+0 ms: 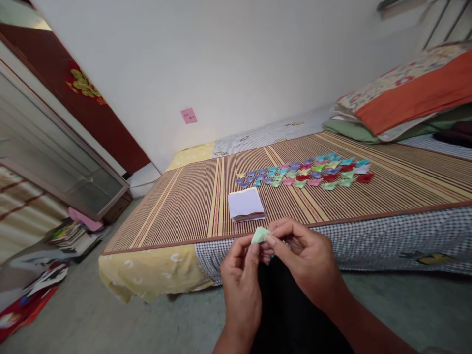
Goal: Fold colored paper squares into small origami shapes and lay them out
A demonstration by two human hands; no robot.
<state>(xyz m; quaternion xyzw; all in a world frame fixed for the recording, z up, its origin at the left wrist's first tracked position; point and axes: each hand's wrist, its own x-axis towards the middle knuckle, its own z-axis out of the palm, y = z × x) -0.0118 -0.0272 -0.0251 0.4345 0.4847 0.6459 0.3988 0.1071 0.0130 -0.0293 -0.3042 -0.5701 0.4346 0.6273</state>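
Note:
A small folded piece of pale green paper [260, 235] is pinched between both hands near the bed's front edge. My left hand [241, 278] grips its left side with thumb and fingertips. From the right, my right hand [306, 258] holds the other side between thumb and index finger. Just beyond lies a stack of square paper [245, 204], its top sheet pale lilac. Rows of small folded paper shapes [304, 172] in many colours rest on the striped mat [184, 201] behind the stack.
A floral and orange bedding pile [413, 98] sits on the bed's back right. The checked and yellow bedsheet [155, 268] hangs over the front edge. Magazines [72, 236] and a red bag [27, 309] are at the far left. A pink note [189, 115] is on the wall.

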